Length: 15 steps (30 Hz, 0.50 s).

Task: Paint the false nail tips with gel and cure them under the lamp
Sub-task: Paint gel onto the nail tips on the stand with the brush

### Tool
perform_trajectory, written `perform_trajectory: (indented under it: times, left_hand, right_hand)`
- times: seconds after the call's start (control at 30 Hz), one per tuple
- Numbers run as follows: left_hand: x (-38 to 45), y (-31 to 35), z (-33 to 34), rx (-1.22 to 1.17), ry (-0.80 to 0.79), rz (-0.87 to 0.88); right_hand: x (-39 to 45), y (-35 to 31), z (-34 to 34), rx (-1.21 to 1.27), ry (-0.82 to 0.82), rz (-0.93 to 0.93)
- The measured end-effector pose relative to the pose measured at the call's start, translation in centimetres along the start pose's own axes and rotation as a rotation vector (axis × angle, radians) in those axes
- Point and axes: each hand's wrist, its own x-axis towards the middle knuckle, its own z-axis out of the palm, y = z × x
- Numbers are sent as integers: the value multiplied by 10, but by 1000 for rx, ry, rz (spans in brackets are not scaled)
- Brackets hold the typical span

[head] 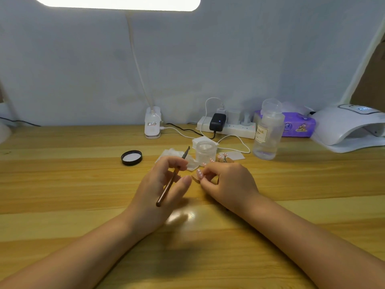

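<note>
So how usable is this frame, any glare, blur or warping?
Head view: desk lamp blown out white at top; its glare spot on the table; left hand motion-blurred low down; wide-angle bending at edges; soft shadows under the arms.

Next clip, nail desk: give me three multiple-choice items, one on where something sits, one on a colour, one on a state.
1. Where does the curing lamp stand?
A. far right of the desk
B. far left of the desk
C. between the two hands

2. What colour is the tissue pack?
A. green
B. purple
C. red

3. What state is the small jar in?
A. lid screwed on
B. tipped on its side
C. open, its black lid lying apart to the left

Answers:
1 A, since the white lamp sits at the desk's right edge by the wall.
2 B, since its wrapper is plainly purple.
3 C, since the jar stands upright with no cap, while the left hand holds the brush and the right hand pinches a nail tip.
</note>
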Motion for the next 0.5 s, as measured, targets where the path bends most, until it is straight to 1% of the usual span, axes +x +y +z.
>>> perform_trajectory:
  times: [0.17,0.3,0.5]
  left_hand:
    - [5,8,0,-45,131,58]
    - [19,14,-5,-186,226,-5]
    - [51,21,-14,-59,201,51]
  right_hand:
    - [0,2,1,101,43,54]
    - [0,3,0,202,57,91]
    - [0,4,-2,276,54,105]
